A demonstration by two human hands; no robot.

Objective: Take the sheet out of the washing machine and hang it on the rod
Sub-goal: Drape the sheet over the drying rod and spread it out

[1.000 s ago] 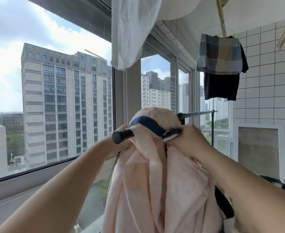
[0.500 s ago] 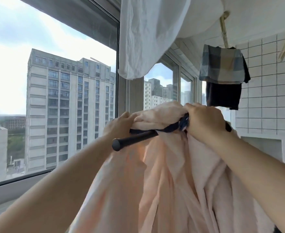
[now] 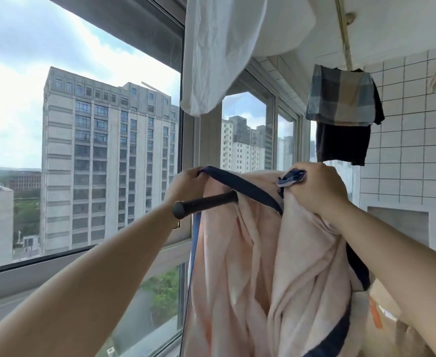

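We see the pale pink sheet (image 3: 276, 253) draped over the black rod (image 3: 204, 203), its folds hanging down on our side and the rod's capped end poking out to the left. Our left hand (image 3: 186, 185) pinches the sheet's dark blue border (image 3: 242, 188) just above the rod — fingers curled round the edge. Our right hand (image 3: 317, 189) grips a bunched corner of the sheet at the top. A white cloth (image 3: 219, 52) hangs overhead, a checked garment (image 3: 340, 95) farther back.

High-rise home laundry balcony: big windows (image 3: 109, 140), tiled wall (image 3: 404, 140), hanging clothes (image 3: 340, 99).
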